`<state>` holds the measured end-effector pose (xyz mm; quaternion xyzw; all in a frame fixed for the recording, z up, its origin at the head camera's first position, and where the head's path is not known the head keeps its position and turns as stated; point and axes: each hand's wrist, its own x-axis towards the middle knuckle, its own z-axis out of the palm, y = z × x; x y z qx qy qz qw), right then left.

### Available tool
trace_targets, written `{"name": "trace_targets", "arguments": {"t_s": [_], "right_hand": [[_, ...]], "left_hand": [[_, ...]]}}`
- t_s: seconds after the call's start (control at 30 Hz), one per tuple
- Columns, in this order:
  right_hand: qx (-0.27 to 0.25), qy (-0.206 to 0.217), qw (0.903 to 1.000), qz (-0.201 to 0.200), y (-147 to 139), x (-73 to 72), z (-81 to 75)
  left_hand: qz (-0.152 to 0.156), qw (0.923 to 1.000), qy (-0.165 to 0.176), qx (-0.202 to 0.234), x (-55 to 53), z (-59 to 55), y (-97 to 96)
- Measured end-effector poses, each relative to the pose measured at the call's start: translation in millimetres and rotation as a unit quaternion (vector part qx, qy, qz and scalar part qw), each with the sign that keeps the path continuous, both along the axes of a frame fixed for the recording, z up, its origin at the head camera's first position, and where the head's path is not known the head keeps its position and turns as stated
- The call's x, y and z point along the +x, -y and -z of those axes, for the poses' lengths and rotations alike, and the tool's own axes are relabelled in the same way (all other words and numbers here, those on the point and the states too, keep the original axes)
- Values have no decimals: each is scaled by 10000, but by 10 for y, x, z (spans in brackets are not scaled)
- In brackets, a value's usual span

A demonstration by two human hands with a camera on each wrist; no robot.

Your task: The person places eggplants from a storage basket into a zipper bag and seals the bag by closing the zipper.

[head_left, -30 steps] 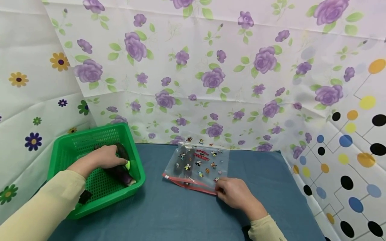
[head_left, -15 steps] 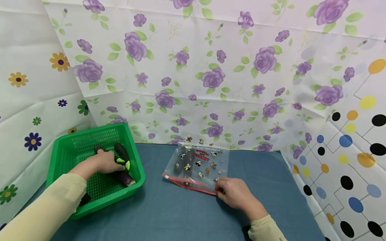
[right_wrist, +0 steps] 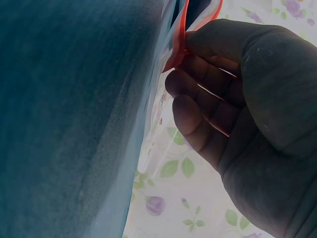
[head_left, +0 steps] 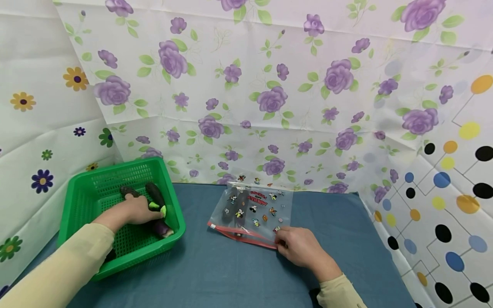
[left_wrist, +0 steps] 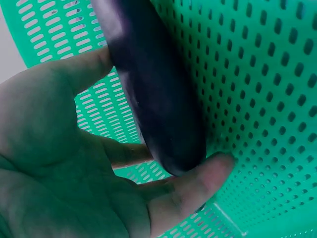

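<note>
My left hand (head_left: 140,209) is down in a green plastic basket (head_left: 96,273) on the left. In the left wrist view its thumb and fingers curl round a dark purple eggplant (left_wrist: 153,89), near its rounded end. A long dark vegetable (head_left: 155,194) with a bright green tip lies just beyond the hand, and a purple eggplant end with a pale tip (head_left: 164,231) shows below it. Mid-table lies a clear zip bag (head_left: 265,216) with cartoon prints and dark long shapes inside. My right hand (head_left: 302,248) pinches the near right corner of its red zip edge (right_wrist: 179,44).
Blue cloth (head_left: 215,278) covers the table. A white sheet with purple flowers (head_left: 269,128) hangs behind, and a dotted sheet (head_left: 443,239) stands at the right. Another dark object (head_left: 110,256) shows by the left sleeve in the basket.
My left hand has drawn back from the basket's far right side, uncovering the dark vegetable there, then shifted slightly right. The right hand and the bag have stayed put.
</note>
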<state>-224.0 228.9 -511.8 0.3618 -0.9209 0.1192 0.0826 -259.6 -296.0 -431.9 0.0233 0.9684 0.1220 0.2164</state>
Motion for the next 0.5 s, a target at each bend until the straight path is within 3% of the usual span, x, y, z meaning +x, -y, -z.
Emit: {"name": "trace_targets", "arguments": {"t_s": [0.23,0.5], "right_hand": [[-3,1,10000,-9,-1,2,-1],[-16,27,10000,4,-5,-3,14]], "left_hand": [[39,10000,-55,48,6,0,-25],[35,9999,-117,-117,-59,22,-18]]}}
